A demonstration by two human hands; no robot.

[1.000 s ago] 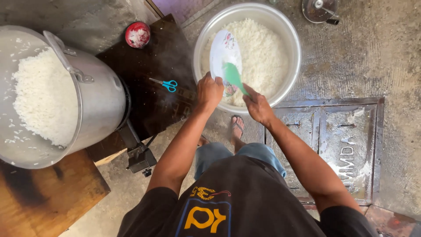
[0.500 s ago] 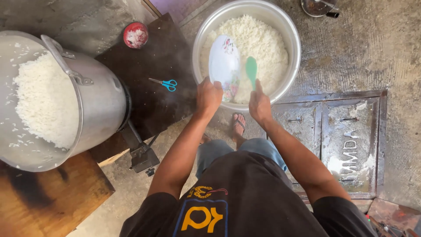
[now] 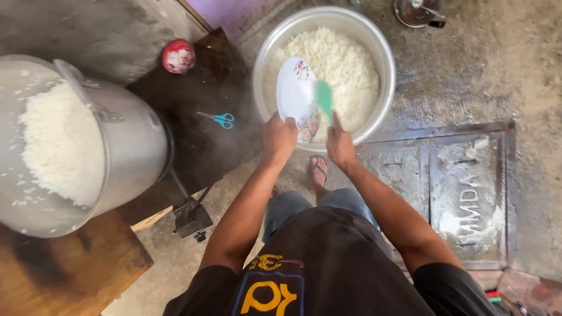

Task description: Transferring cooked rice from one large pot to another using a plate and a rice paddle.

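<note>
Left hand (image 3: 280,136) clenched on the near rim of a white plate (image 3: 297,96) with flower print, held tilted over the near edge of the basin (image 3: 383,70) of rice (image 3: 348,73); right hand (image 3: 339,146) wrapped round the handle of a green paddle (image 3: 325,99), blade upright just beside the plate. Left of the basin, blue scissors (image 3: 222,120) and a red bowl (image 3: 178,57) on a dark board (image 3: 199,146); farther left, tilted pot (image 3: 126,146) of rice; below the hands, sandalled foot (image 3: 318,169) on concrete.
</note>
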